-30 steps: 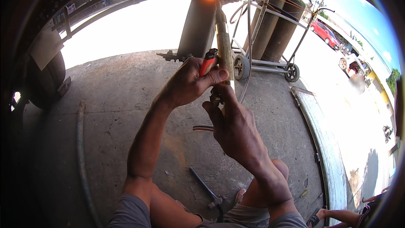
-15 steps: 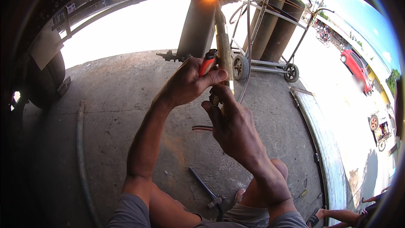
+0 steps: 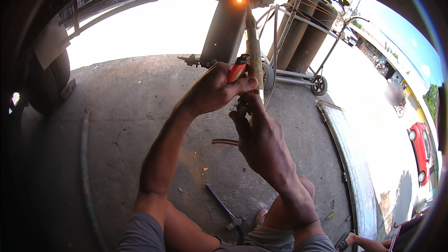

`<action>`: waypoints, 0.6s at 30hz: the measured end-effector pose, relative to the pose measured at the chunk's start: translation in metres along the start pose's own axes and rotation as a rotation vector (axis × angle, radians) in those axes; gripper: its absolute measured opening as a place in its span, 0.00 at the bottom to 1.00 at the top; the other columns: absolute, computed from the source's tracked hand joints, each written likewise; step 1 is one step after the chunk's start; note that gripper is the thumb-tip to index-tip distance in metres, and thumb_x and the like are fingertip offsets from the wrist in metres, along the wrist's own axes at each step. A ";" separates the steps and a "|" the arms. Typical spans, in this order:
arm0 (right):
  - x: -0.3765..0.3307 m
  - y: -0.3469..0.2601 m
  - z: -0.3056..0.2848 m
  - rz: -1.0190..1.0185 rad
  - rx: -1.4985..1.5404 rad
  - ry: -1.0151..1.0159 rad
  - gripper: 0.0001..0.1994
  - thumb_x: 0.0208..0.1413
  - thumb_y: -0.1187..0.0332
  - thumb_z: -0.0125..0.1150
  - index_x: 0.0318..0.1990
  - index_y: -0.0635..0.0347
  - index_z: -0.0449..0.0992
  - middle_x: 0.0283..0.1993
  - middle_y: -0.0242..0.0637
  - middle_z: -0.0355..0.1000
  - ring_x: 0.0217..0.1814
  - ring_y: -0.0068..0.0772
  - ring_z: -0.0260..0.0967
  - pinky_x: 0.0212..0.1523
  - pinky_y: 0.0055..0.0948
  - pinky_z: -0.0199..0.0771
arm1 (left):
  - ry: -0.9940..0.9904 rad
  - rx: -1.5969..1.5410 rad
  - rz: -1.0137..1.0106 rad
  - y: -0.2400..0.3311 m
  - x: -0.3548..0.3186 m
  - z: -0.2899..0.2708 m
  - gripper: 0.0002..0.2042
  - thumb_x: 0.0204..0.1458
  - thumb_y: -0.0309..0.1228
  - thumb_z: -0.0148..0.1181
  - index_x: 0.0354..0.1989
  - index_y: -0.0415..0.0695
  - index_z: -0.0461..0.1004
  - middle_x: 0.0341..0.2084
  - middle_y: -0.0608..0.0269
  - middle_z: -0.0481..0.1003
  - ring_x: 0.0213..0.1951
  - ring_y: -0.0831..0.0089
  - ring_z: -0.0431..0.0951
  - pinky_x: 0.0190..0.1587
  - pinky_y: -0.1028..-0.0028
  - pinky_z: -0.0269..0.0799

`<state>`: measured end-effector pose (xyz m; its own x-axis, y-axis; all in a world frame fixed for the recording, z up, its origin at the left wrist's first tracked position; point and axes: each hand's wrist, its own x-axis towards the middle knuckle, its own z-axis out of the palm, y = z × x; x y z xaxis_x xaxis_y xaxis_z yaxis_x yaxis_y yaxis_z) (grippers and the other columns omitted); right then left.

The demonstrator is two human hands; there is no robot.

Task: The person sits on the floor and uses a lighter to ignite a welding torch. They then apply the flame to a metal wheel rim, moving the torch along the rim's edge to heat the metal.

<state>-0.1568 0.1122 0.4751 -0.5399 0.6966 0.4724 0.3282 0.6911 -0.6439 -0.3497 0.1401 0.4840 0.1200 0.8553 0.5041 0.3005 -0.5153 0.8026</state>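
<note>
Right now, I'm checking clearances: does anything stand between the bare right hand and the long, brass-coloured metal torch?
Nothing visible does: the right hand touches the torch at its lower end. The bare left hand, farther up, holds a red, black-topped lighter.

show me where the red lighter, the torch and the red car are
Red lighter (image 3: pixel 237 71), head view: its red body
Torch (image 3: pixel 254 52), head view: its tube
Red car (image 3: pixel 419 154), head view: its side

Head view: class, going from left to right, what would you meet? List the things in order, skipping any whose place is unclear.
Tyre, long pipe, red lighter, gas torch, gas cylinders, red car.
</note>
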 end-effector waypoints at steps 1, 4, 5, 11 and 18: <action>0.000 0.000 0.000 0.020 0.013 -0.010 0.16 0.69 0.73 0.62 0.59 0.57 0.66 0.47 0.59 0.81 0.50 0.71 0.81 0.44 0.60 0.80 | 0.018 -0.008 0.001 0.000 0.000 0.001 0.15 0.69 0.40 0.65 0.43 0.37 0.86 0.32 0.59 0.86 0.38 0.76 0.83 0.47 0.67 0.78; -0.001 0.000 0.001 0.049 0.010 -0.019 0.16 0.70 0.73 0.62 0.59 0.57 0.65 0.47 0.58 0.81 0.49 0.68 0.82 0.43 0.58 0.81 | 0.013 -0.026 0.004 -0.001 -0.001 0.000 0.15 0.69 0.40 0.65 0.43 0.37 0.86 0.32 0.59 0.86 0.38 0.76 0.84 0.47 0.67 0.78; -0.001 0.001 0.001 0.054 0.002 -0.018 0.16 0.70 0.73 0.62 0.59 0.57 0.65 0.47 0.57 0.81 0.49 0.67 0.82 0.42 0.58 0.82 | 0.011 -0.006 -0.008 -0.001 -0.001 0.000 0.16 0.69 0.40 0.65 0.43 0.37 0.86 0.32 0.59 0.86 0.38 0.76 0.84 0.46 0.67 0.78; 0.000 0.009 0.006 0.009 -0.010 -0.011 0.15 0.70 0.74 0.62 0.58 0.57 0.65 0.46 0.56 0.82 0.49 0.68 0.82 0.43 0.58 0.82 | 0.001 0.042 -0.013 -0.002 -0.001 -0.001 0.17 0.69 0.42 0.66 0.42 0.38 0.86 0.31 0.60 0.86 0.37 0.76 0.83 0.46 0.66 0.78; -0.001 0.011 0.004 -0.031 -0.030 0.000 0.15 0.71 0.72 0.62 0.57 0.57 0.64 0.46 0.57 0.81 0.45 0.65 0.84 0.39 0.57 0.82 | -0.004 0.050 0.004 -0.007 0.002 0.000 0.17 0.69 0.43 0.66 0.41 0.38 0.86 0.30 0.60 0.86 0.35 0.76 0.83 0.44 0.66 0.78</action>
<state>-0.1559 0.1184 0.4653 -0.5498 0.6751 0.4919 0.3344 0.7175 -0.6111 -0.3516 0.1453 0.4799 0.1248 0.8536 0.5057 0.3470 -0.5150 0.7838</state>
